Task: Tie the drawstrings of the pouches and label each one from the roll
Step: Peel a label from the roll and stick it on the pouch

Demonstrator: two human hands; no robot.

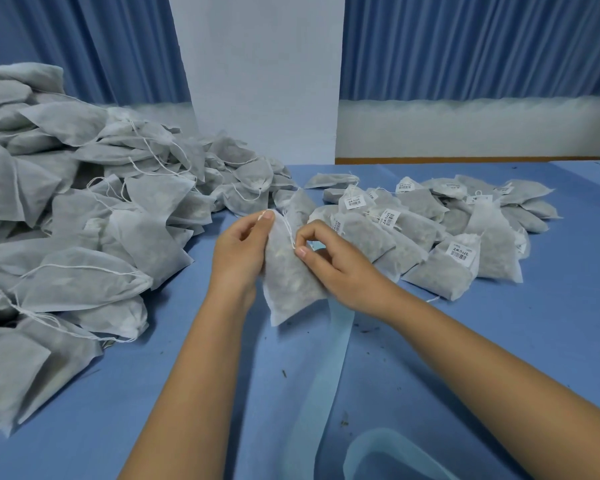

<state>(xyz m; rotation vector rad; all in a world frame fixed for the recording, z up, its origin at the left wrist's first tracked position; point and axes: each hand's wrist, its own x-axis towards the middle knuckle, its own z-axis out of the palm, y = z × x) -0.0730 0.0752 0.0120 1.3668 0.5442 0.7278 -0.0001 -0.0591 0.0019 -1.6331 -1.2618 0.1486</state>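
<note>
A white mesh pouch (290,282) filled with dark herbs is held above the blue table (465,341) in the middle of the view. My left hand (238,252) grips its top left corner between thumb and fingers. My right hand (329,259) pinches the thin white drawstring (290,232) at the pouch's upper right edge. A pale blue backing strip from the label roll (326,375) runs from under the pouch toward the near edge and curls at the bottom.
A big heap of unlabelled pouches (84,209) with loose strings fills the left side. A flatter group of pouches carrying barcode labels (440,237) lies at the right. Blue curtains and a white pillar stand behind the table.
</note>
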